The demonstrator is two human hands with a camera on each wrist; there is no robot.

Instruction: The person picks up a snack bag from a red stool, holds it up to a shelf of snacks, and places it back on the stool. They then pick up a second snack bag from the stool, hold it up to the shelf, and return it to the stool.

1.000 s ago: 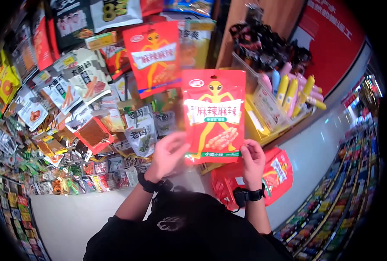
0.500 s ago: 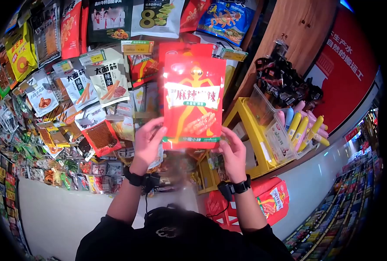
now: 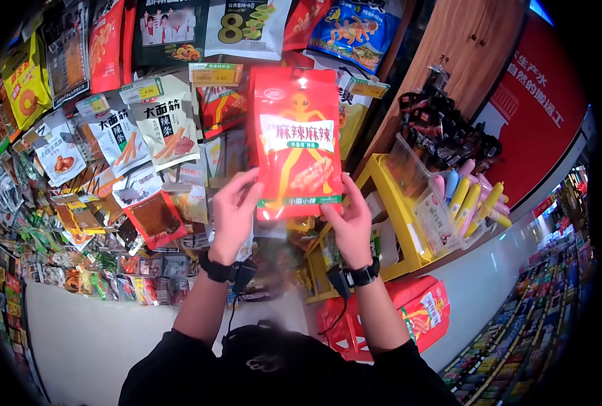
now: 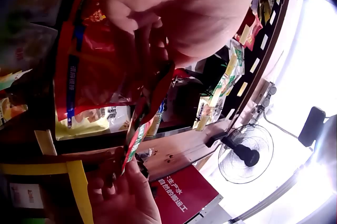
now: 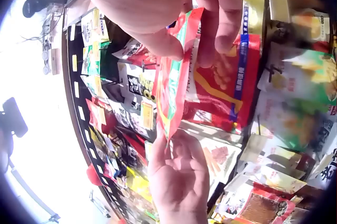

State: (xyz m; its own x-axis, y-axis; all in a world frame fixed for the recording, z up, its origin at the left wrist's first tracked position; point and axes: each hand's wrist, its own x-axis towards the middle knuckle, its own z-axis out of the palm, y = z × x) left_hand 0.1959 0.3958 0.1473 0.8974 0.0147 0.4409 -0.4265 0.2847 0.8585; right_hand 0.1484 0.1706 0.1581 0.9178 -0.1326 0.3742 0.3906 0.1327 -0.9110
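Both hands hold a red snack bag (image 3: 297, 145) upright by its lower corners, its printed front toward the head camera. My left hand (image 3: 233, 213) pinches the lower left corner; my right hand (image 3: 350, 220) pinches the lower right one. Seen edge-on in the left wrist view, the bag (image 4: 138, 138) lies between the left hand (image 4: 174, 13) and the right hand (image 4: 124, 195). In the right wrist view the bag's green lower edge (image 5: 176, 84) runs between both hands. Directly behind it, another red bag (image 5: 226, 84) hangs on the rack.
Hanging snack bags (image 3: 169, 122) fill the rack at left. A yellow stand (image 3: 399, 223) and a clear bin (image 3: 433, 216) with colourful tubes (image 3: 473, 203) stand at right. Below them is a red basket (image 3: 396, 304) with a red bag inside. Shelves line the far right.
The held bag has moved left and up from its place a second ago, then slightly down lately. My left hand, blurred beside the bag earlier, now grips its corner. The view has shifted.
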